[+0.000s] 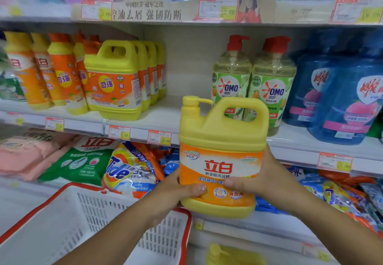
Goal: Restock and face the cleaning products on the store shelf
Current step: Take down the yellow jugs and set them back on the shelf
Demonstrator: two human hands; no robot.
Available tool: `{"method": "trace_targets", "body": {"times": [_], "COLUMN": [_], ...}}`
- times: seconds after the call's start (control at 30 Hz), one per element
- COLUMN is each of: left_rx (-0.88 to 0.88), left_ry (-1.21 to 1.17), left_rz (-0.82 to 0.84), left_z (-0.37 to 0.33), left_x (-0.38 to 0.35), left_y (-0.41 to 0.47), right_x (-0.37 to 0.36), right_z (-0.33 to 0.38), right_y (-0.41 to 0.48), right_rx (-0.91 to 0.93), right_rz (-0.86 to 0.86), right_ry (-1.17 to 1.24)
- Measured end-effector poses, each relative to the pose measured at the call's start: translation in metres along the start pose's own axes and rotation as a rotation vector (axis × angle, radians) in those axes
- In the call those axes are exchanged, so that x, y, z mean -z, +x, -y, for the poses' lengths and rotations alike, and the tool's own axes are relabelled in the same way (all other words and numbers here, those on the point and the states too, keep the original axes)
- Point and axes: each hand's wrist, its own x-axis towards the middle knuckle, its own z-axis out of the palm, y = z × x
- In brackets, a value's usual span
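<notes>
Head view: left hand (176,191), right hand (264,178), fingers (195,189) tight around yellow jug (221,140), mostly hidden behind.

Bright even store light, soft overall, edges blurred & bowed, faint shadows

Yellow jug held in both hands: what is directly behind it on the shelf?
Behind the yellow jug are a bare stretch of the middle shelf and the left OMO bottle. The jug covers the bottle's base and the shelf's front edge there.
</notes>
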Motion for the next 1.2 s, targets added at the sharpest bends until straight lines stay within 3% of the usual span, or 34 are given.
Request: {"method": "trace_targets", "body": {"times": [0.2,0.33,0.53,0.7,0.97,1.2], "left_rx": [-0.133,-0.309,-0.492,-0.354,-0.464,-0.488], "left_ry": [0.010,0.167,0.714,1.201,1.276,1.268], "left_rz": [-0.125,-0.250,-0.640,-0.717,-0.787,-0.816], "left_z": [-0.021,-0.049,-0.054,-0.017,0.005,0.012], "left_x": [0.033,0.068,0.119,0.136,0.141,0.144], "left_y": [0.009,0.019,0.042,0.070,0.091,0.098], "right_x": [-0.016,-0.038,-0.061,-0.064,-0.066,-0.085], "right_z": [0.015,0.046,0.085,0.085,0.050,0.015], "right_y": [0.035,0.072,0.129,0.175,0.225,0.255], "right_rx": [0.079,0.206,0.314,0.296,0.151,0.170], "right_rz": [-0.086,-0.233,-0.339,-0.318,-0.449,-0.563], "right_ry": [-0.113,-0.054,-0.163,-0.217,-0.067,-0.168]}}
